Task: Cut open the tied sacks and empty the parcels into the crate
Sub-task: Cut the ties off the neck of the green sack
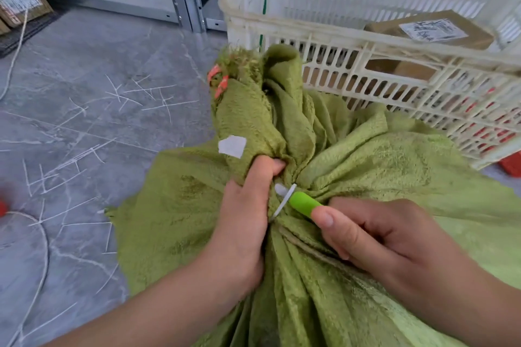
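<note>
The left hand [246, 214] clenches its fingers round the gathered neck of the green sack [394, 166]. The right hand [394, 242] pinches a green cutter [304, 202] in its fingers against the white tie [282, 203]; the crate [338, 34] stands at one o'clock.

The left hand [245, 222] is seen from its back, its fingers curled into the gathered neck of the green fuzzy cloth sack [366, 166], with the thumb laid across the top of the bunch. The right hand [394, 242] is held just beside it, fingers folded round the bright green plastic-handled cutter [303, 203], the thumb stretched along the handle and pressed on it. The 2 bare forearms are angled in from the lower left and lower right, wrists nearly straight.
</note>
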`<state>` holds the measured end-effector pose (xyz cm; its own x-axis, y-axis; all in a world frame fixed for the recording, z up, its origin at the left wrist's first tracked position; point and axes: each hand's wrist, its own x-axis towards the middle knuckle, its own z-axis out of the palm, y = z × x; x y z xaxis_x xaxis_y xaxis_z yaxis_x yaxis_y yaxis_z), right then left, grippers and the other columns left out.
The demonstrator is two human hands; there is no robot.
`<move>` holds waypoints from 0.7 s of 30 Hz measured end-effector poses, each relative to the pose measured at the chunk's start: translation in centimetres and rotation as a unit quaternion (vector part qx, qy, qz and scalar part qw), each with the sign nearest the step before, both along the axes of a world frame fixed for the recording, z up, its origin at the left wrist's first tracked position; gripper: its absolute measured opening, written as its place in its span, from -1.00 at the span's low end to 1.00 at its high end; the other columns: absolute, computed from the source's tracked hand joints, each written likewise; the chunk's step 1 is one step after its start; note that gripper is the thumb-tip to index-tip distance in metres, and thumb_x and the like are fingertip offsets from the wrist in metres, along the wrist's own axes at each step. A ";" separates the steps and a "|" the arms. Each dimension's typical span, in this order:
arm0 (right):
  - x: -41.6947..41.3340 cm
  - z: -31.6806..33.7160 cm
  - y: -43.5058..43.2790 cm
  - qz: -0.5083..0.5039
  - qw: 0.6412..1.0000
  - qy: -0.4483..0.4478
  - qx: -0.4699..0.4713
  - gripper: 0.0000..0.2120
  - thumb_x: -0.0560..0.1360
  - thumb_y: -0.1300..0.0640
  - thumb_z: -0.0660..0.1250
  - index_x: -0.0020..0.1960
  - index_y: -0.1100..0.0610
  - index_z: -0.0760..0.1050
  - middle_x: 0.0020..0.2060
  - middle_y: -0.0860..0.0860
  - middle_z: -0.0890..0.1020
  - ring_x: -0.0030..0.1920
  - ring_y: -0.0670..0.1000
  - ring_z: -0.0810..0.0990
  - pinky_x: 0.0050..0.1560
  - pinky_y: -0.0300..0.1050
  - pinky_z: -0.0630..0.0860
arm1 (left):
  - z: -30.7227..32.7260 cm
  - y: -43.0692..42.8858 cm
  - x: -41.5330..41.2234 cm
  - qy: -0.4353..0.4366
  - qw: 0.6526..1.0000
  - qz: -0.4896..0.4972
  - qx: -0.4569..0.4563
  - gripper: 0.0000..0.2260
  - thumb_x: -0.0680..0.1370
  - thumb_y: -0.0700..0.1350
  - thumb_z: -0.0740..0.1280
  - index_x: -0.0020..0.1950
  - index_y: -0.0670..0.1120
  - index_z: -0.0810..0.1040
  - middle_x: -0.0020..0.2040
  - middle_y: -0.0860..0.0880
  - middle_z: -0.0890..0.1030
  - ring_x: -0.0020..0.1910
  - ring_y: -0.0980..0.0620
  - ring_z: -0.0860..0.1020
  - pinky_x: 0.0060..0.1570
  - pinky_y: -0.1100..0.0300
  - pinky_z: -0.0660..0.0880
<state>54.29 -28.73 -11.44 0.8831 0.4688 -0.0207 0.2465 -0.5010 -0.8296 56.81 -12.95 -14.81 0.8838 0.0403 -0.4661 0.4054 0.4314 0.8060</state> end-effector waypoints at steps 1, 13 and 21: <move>0.0 -0.1 0.1 -0.009 0.999 -0.032 -0.014 -0.56 0.56 -0.24 0.13 -0.35 0.04 0.30 -0.52 -0.10 0.30 -0.51 -0.18 0.23 -0.49 -0.36 0.19 | 0.0 -0.3 0.1 -0.013 1.000 0.013 0.003 -0.81 0.39 -0.06 0.36 -0.10 -0.16 0.56 -0.24 -0.13 0.59 -0.26 -0.03 0.58 -0.26 0.10 0.55; -0.5 -0.3 -1.0 -0.129 0.986 -0.094 -0.046 -0.53 0.52 -0.31 0.11 -0.41 -0.02 0.32 -0.54 -0.02 0.37 -0.59 -0.19 0.24 -0.52 -0.48 0.27 | -0.5 0.5 1.5 -0.002 0.999 0.043 0.010 -0.83 0.48 -0.19 0.38 0.03 -0.22 0.65 -0.03 -0.20 0.70 -0.10 -0.14 0.67 -0.02 -0.08 0.62; 2.0 2.3 -4.0 -0.197 0.973 -0.101 -0.067 -0.43 0.52 -0.38 0.06 -0.33 0.09 0.36 -0.58 0.03 0.33 -0.61 -0.06 0.27 -0.58 -0.25 0.26 | -0.1 2.2 1.4 0.008 0.995 0.067 0.077 -0.76 0.48 -0.11 0.39 0.04 -0.25 0.64 -0.03 -0.16 0.70 -0.16 -0.06 0.66 -0.20 0.07 0.60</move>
<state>56.27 -32.70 -9.11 0.9861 0.0979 0.1346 0.1647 -0.6903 -0.7045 58.19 -10.72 -14.95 0.8576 0.2302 -0.4599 0.3665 0.3537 0.8605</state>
